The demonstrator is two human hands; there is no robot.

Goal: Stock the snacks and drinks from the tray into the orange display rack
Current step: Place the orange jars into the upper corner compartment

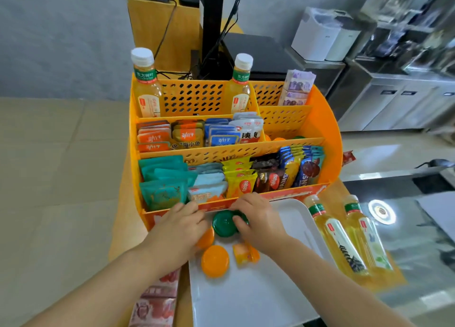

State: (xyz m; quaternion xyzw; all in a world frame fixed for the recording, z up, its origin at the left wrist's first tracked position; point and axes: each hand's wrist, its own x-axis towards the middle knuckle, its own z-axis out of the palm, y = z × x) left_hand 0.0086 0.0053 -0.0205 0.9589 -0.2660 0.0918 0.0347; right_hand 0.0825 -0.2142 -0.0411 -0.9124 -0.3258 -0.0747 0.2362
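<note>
Both hands work the tray point(283, 211): right hand point(256, 218) fingers pinch a green cup point(225, 224), left hand point(181, 225) grips an orange cup point(206, 239).

The rack point(327, 139) stands on the desk point(123, 240) behind the tray point(246, 299). Two bottles point(146, 85) stand in the rack's back row, with packets point(187, 136) in the middle row and pouches point(162, 179) in the front row. Two more bottles point(337, 238) lie right of the tray. Round cups point(215, 260) sit on the tray.

Head view, forward and down, close over the tray point(283, 289), edges perhaps distorted.
</note>
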